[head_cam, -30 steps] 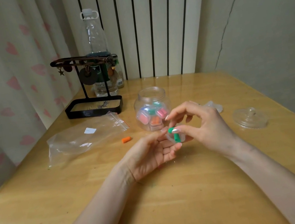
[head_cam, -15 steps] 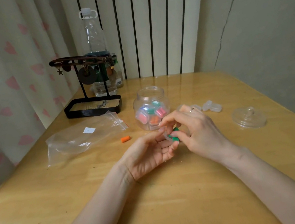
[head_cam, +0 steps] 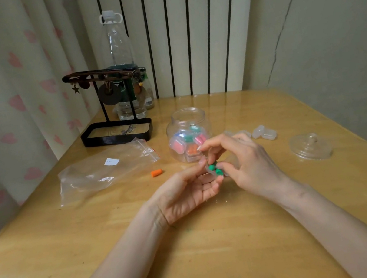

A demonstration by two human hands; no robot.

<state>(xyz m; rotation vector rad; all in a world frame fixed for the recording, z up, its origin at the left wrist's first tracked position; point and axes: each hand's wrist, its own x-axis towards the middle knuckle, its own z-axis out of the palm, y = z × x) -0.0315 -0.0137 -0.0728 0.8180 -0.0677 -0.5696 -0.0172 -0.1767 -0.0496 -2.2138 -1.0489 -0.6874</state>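
Both forearms reach in over the counter and meet just short of its middle. The left hand lies palm up, its grip half closed: thumb tip and curled fingertips pinch the near end of a small clear case. The right hand comes in from the other side with its grip closed on the same case, thumb and lower fingers against it and the forefinger arched above. Two green earplugs sit side by side in the case, which is held clear of the counter.

A second ago the right thumb and forefinger held a single green plug above the case. Now the thumb is down on the case and both plugs show inside it.

Left of the hands lies an orange earplug, and beyond it a crumpled zip bag. Just behind the hands stands an open jar of filled cases. To the right lie loose cases and a glass lid. Farthest back are a black stand and a bottle.
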